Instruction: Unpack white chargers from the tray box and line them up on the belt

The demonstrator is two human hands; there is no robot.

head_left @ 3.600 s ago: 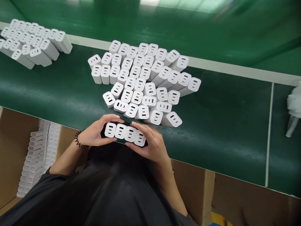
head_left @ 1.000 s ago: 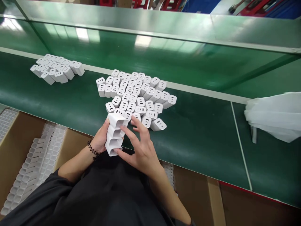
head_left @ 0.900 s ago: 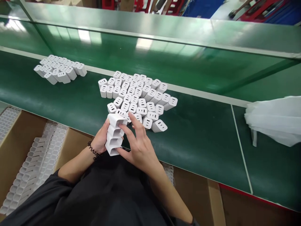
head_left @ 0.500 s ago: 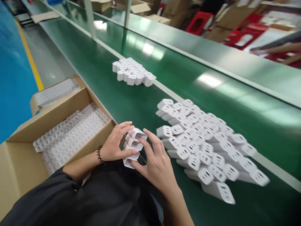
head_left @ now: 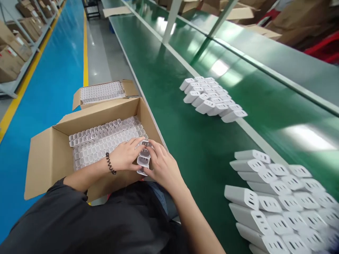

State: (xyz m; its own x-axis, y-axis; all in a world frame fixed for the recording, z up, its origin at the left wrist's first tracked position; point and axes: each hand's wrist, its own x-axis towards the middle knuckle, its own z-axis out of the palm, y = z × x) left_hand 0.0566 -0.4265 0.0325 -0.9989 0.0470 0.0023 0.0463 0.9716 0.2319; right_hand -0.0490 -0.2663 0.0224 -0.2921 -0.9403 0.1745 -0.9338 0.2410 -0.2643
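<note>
Both hands hold a short stack of white charger shells point(head_left: 143, 158) between them, over the near right corner of an open cardboard box point(head_left: 42, 160). My left hand point(head_left: 124, 156) wraps the stack from the left, a black coil band on its wrist. My right hand point(head_left: 162, 168) presses the stack from the right with curled fingers. The box is packed with rows of the same white shells point(head_left: 102, 141), open ends up.
A green conveyor belt point(head_left: 190, 141) runs along the right. A large group of white shells point(head_left: 278, 201) lies at its near right, a smaller group point(head_left: 212, 98) farther up. A second filled box point(head_left: 102, 91) stands behind the first. Blue floor lies left.
My view has swung left from the belt to the box. Both hands carried the stack of shells off the belt edge to above the box, turned from a flat row into an upright stack.
</note>
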